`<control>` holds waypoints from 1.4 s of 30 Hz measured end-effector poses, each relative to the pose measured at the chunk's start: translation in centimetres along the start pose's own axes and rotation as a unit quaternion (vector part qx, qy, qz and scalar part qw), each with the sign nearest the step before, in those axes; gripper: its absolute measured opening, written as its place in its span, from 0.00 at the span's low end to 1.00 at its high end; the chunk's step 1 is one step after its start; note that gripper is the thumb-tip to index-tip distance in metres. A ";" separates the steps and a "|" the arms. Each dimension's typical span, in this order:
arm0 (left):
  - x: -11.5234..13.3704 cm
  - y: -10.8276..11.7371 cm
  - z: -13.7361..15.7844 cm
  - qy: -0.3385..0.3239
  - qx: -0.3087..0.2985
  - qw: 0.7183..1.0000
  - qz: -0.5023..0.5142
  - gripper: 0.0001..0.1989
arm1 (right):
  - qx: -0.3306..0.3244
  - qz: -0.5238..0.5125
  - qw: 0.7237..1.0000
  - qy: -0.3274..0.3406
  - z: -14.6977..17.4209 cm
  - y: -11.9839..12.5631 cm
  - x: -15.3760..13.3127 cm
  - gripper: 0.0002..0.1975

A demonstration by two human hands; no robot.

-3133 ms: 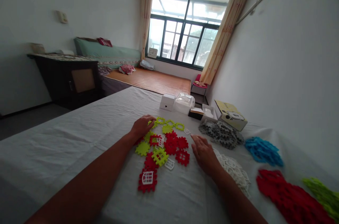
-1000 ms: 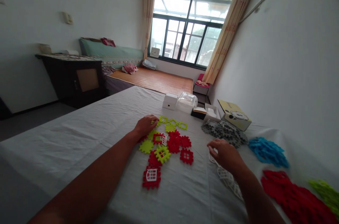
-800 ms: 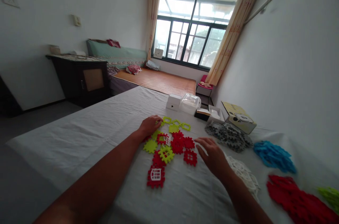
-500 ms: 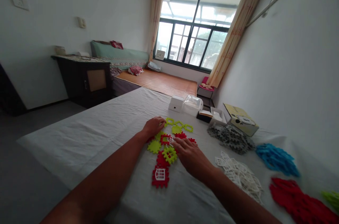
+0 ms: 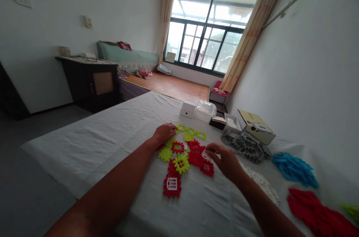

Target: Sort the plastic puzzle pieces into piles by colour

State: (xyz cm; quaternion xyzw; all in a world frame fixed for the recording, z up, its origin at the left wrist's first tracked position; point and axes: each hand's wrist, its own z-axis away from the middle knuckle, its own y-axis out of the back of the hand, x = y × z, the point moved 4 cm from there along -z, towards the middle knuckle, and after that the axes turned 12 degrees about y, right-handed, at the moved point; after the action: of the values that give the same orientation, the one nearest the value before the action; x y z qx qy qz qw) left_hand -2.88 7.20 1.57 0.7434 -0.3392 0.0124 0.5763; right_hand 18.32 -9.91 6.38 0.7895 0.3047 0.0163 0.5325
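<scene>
Flat notched plastic building pieces lie joined on the cloth: yellow-green pieces (image 5: 165,154), red pieces (image 5: 196,159) and white lattice inserts, one of them a white window insert (image 5: 172,183) set in the nearest red piece. My left hand (image 5: 165,133) rests at the far left edge of the group, fingers curled beside a green piece; what they hold, if anything, is hidden. Over the right-hand red pieces, my right hand (image 5: 221,156) pinches a white lattice piece (image 5: 206,154) between thumb and fingers.
Right of the hands lie heaps of grey pieces (image 5: 246,146), white pieces (image 5: 265,184), blue pieces (image 5: 294,169) and red pieces (image 5: 316,211). Farther back stand a white box (image 5: 187,109), a clear plastic container (image 5: 205,110) and a yellow printed box (image 5: 256,126).
My right hand has moved right from the middle of the group, uncovering red pieces and white inserts, and now shows a white lattice piece in its fingers. My left hand has stayed in place.
</scene>
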 end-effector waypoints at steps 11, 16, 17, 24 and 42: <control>0.0 -0.3 -0.2 -0.009 0.003 1.000 0.001 0.12 | -0.050 0.033 0.995 -0.084 4.7 2.8 4.5 0.15; -0.2 -0.3 0.1 -0.008 0.008 1.000 0.000 0.12 | -0.074 0.035 0.996 0.022 -1.2 -2.5 -0.9 0.13; -0.2 -0.3 0.1 -0.006 0.008 1.000 0.000 0.12 | -0.077 0.048 0.995 0.033 -2.3 -3.4 -1.4 0.13; -0.1 -0.2 0.1 0.003 -0.002 1.000 0.007 0.12 | -0.147 0.102 0.983 0.036 -6.5 -7.6 -1.2 0.14; 0.0 -0.1 0.0 -0.001 -0.009 1.000 -0.003 0.12 | -0.027 0.012 0.996 -0.082 -2.0 -3.7 0.5 0.13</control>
State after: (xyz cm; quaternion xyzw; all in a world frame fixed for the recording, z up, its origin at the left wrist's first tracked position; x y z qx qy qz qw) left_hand -2.79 7.24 1.51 0.7393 -0.3375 0.0064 0.5827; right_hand 16.30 -7.07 3.93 0.7773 0.2498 -0.0339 0.5763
